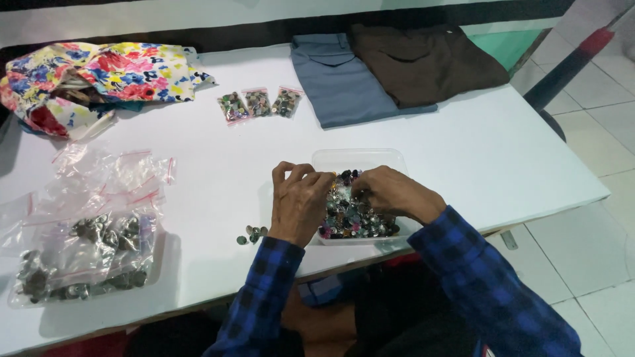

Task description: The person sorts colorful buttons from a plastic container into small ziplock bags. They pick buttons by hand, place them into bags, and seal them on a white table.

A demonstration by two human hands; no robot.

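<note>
Behind tray (390, 157): three button bags (258, 103).

A table (503, 158) carries all items. Near its front edge, at centre, sits a tray (360, 158) filled with buttons (350, 215). The left hand (297, 201) rests at the tray's left rim; the right hand (390, 192) lies over the buttons inside it. A few loose buttons (251, 235) lie on the table just left of the left hand. Far left, near the front, lie bags of buttons (86, 258), with empty bags (112, 172) behind them. Behind the tray, three small packets (259, 104) stand in a row. A cloth bag (92, 79) occupies the back left corner. Two folded trousers (397, 69) lie at back right, one overlapping the other.
</note>
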